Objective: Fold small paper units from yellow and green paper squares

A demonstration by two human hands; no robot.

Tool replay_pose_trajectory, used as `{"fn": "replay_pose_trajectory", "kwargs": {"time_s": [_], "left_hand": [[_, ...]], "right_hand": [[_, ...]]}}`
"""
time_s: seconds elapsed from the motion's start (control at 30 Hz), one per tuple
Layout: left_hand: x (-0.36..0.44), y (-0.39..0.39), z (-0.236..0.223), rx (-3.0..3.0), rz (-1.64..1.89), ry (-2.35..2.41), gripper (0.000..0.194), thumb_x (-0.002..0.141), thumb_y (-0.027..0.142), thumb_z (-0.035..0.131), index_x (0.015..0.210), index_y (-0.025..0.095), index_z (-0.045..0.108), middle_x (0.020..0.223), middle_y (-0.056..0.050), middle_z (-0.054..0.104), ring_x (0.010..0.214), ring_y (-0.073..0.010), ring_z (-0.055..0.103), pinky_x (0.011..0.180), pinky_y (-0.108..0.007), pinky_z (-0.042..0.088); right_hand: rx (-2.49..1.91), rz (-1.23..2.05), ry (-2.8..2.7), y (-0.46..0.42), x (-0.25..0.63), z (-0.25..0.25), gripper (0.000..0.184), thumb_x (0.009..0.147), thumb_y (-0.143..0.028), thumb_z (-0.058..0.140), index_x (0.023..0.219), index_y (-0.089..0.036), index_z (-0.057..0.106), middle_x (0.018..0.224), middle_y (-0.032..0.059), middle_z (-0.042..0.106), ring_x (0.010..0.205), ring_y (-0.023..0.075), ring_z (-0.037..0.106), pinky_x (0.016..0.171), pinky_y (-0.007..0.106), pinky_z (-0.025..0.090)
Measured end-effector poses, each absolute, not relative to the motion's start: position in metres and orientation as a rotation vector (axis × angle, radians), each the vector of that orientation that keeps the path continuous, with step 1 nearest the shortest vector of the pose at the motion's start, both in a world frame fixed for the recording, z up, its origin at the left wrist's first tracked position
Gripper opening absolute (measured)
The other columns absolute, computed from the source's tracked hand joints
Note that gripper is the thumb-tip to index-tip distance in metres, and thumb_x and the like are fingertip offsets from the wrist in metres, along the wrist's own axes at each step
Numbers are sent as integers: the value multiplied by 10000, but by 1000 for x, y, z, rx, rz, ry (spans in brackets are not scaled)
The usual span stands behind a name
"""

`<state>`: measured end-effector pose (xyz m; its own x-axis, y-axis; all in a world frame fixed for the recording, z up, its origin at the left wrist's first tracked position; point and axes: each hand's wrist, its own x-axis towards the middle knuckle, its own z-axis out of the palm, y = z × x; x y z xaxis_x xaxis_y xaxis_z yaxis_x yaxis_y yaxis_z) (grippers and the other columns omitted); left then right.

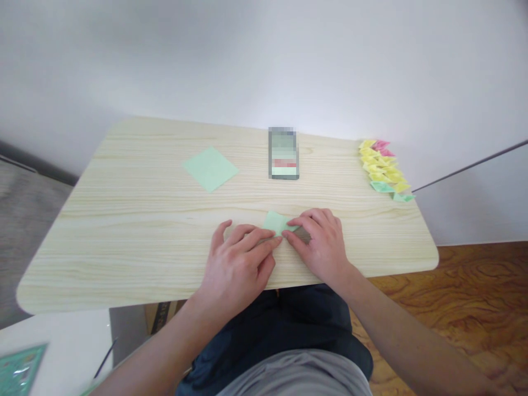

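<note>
A small folded piece of light green paper [274, 221] lies near the front of the table, partly hidden by my fingers. My left hand [239, 264] is palm down with its fingers stretched out, and two fingertips rest at the paper's lower edge. From the other side, my right hand [322, 239] has its thumb and index finger closed at the paper's right part. Farther back on the left lies a flat square sheet of green paper [211, 169], turned like a diamond.
A phone [284, 154], its screen blurred, lies at the back middle of the wooden table [124, 231]. Folded yellow, pink and green paper pieces [381, 168] stand in rows at the back right. A white wall is behind; a green packet [20, 368] lies at lower left.
</note>
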<state>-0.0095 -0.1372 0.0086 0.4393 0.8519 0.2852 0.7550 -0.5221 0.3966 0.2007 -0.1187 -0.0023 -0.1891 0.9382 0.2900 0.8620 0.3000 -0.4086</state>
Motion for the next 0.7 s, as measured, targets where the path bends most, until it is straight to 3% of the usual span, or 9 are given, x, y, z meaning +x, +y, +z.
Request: {"fn": "replay_pose_trajectory", "kwargs": {"time_s": [0.3, 0.5, 0.7], "left_hand": [[-9, -138, 5, 2475, 671, 1413, 300, 958, 219, 594, 1188, 348, 737, 1230, 8, 739, 1127, -264, 615, 1135, -586, 309], [-10, -137, 4, 2479, 693, 1402, 289, 955, 219, 597, 1174, 333, 748, 1216, -6, 739, 1115, -267, 607, 1086, -558, 369], [-10, -138, 4, 2499, 706, 1385, 296, 951, 215, 603, 1184, 327, 747, 1207, -18, 736, 1117, -270, 597, 1076, -547, 389]], "right_hand": [[-1510, 361, -2049, -111, 215, -5, 103, 935, -323, 714, 1016, -312, 778, 1016, 32, 679, 998, 238, 593, 914, 434, 446], [-1445, 432, -2058, -104, 225, -7, 198, 936, -174, 673, 1011, -314, 791, 992, 31, 688, 966, 231, 605, 883, 425, 472], [-1477, 300, -2052, -111, 218, -7, 198, 940, -181, 652, 1018, -298, 791, 982, 55, 655, 974, 245, 588, 882, 434, 467]]}}
